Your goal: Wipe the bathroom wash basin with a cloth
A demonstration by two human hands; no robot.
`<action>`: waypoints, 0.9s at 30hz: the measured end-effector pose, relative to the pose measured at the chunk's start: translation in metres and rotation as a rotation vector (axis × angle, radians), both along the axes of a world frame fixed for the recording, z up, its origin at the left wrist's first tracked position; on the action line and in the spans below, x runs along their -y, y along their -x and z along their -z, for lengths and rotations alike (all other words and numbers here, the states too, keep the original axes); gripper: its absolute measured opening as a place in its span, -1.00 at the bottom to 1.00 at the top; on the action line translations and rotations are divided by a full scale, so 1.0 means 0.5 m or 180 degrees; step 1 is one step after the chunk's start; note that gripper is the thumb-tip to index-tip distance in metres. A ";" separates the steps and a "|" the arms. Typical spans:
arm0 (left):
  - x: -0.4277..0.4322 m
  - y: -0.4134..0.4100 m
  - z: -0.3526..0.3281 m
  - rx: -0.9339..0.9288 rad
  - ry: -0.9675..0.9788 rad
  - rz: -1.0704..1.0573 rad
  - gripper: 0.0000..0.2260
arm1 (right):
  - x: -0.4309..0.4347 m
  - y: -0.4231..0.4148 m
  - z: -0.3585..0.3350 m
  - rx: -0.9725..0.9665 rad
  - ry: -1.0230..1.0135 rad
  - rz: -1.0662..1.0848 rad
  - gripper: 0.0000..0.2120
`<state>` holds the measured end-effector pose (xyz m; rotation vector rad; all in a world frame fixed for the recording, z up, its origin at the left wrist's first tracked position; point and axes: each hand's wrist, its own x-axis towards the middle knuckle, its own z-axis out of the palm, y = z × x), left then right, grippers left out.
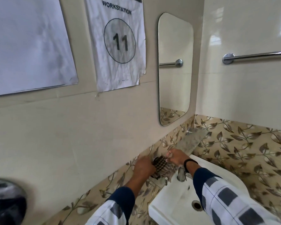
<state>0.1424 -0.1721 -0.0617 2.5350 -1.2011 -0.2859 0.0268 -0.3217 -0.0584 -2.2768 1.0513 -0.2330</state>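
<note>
Both hands are on the cloth (160, 166), a dark-and-pale checked piece held up against the leaf-patterned wall tiles just behind the left rear corner of the wash basin (170, 198). The left hand (143, 164) has its fingers curled round the cloth's left edge. The right hand (175, 157) pinches the upper right edge between thumb and fingertips. Neither hand is spread open.

The cloth hangs in soft folds below the hands, so I judge it light, limp and easy to bunch. It will likely drape and trail unless gathered into a pad, and a firm handful in one palm looks the better hold for rubbing the glazed bowl. Whether it is wet or dry cannot be told. The basin itself looks hard and smooth, probably slippery where damp, and the cloth will have to work round the tap (181, 174) and the drain (196, 205).

Much is hard to read. A glint of chrome shows at the cloth's top left, but it is unclear whether the cloth hangs from a hook or fitting there. The cloth's lower end is blurred. The right forearm covers part of the basin, whose front edge is cut off at the bottom of the view. A dark rounded object at the lower left edge is too blurred to name
</note>
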 end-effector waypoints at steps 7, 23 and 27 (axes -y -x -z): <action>0.016 0.002 0.001 0.0819 -0.0492 0.0192 -0.64 | 0.013 0.014 0.007 0.0177 0.0060 0.0174 -0.90; -0.117 0.031 0.004 0.0767 0.0313 0.0584 -0.71 | -0.047 0.075 -0.026 0.0336 0.0438 0.0503 -0.84; -0.177 0.056 -0.026 0.0703 0.0256 0.0391 -0.78 | -0.110 0.068 -0.063 0.0356 0.0461 0.0011 -0.85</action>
